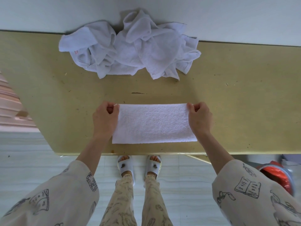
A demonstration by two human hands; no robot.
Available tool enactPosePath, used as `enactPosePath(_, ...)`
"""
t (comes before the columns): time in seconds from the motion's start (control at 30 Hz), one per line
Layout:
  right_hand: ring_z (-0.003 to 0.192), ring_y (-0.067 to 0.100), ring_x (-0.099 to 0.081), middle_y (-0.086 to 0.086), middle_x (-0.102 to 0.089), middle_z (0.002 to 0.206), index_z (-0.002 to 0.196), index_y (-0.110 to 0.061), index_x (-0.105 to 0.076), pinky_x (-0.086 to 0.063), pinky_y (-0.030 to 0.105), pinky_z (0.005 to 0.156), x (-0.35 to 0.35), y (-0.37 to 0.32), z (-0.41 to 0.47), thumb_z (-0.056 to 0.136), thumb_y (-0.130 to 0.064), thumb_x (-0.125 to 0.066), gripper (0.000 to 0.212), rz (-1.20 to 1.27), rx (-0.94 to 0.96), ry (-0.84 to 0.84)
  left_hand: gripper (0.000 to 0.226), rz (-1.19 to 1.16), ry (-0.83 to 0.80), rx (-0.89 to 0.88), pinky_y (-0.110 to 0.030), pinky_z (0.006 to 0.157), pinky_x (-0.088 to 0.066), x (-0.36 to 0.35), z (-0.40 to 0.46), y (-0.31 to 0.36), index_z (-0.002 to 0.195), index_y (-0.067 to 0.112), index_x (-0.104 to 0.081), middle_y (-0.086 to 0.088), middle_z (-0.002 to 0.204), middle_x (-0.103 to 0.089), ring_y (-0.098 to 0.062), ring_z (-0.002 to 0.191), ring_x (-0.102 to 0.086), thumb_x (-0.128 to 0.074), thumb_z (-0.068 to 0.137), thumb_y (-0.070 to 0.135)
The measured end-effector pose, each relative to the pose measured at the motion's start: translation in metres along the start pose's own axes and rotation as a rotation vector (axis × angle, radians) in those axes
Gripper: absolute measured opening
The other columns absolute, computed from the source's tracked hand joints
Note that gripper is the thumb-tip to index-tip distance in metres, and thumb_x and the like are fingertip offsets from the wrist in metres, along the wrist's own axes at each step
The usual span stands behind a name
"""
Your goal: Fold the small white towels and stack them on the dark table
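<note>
Looking from largest to smallest, the counter (228, 111) comes first: a wide yellowish-tan surface that crosses the middle of the frame, with a pale wall along its upper edge. It does not look dark, so I cannot say whether this is the dark table of the task or whether that table is somewhere outside the view.

Next is the heap of unfolded towels (130, 51) in the upper centre of the frame. It is crumpled and lies against the wall; several towels are tangled in it, but I cannot count them. These are all still waiting.

Below it, in the centre of the frame and near the lower edge of the counter, lies one white towel (154, 123), flat and shaped as a neat long rectangle. It seems already folded once, though the layers do not show clearly.

The left hand (104, 118) pinches its upper left corner, and the right hand (200, 118) pinches its upper right corner; each grip is clamped on the cloth between thumb and fingers.

No stack of finished towels is visible anywhere. My judgement is that the task is at an early stage: one towel is in work, probably needing one more fold, and the whole heap remains.
</note>
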State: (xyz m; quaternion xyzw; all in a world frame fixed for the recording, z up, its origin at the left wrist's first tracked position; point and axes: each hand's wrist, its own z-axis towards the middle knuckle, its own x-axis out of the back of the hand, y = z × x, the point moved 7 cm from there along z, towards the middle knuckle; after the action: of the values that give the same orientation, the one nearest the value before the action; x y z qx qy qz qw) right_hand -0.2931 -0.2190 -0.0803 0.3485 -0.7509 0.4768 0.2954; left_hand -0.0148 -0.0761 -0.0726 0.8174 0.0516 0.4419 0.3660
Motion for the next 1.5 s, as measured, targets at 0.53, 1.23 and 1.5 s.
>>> enactPosePath(0.53,0.072,0.021,-0.052,-0.003,-0.053,0.073,0.089,-0.012,-0.050,-0.037,0.031,0.065,0.003,-0.007,-0.001,0.093,-0.044,-0.045,0.033,-0.018,0.061,0.016,0.017,-0.105,0.058,0.056,-0.025,0.076,-0.044,0.007,-0.006,-0.003,0.102,0.011,-0.047,-0.001,0.088,-0.054,-0.012,0.077,-0.050,-0.053,0.091,0.022)
enactPosePath(1.23,0.137,0.035,-0.032,0.019,-0.034,0.148,0.139,-0.018,-0.041,-0.021,0.052,0.113,-0.061,-0.017,-0.048,0.092,-0.056,-0.033,0.062,-0.607,0.814,0.080,0.058,0.756,-0.084,-0.724,-0.049,0.113,-0.017,-0.070,-0.040,0.013,0.139,0.021,-0.038,-0.011,0.148,-0.034,-0.030,0.137,-0.029,-0.036,0.091,0.054)
enactPosePath(1.5,0.141,0.032,-0.016,0.017,-0.023,0.153,0.145,-0.022,-0.025,-0.011,0.054,0.113,-0.066,-0.015,-0.045,0.089,-0.061,-0.025,0.067,-0.684,0.722,-0.016,0.061,0.821,-0.097,-0.671,-0.063,0.109,-0.010,-0.073,-0.038,0.012,0.143,0.025,-0.030,-0.012,0.151,-0.028,-0.032,0.139,-0.025,-0.033,0.090,0.055)
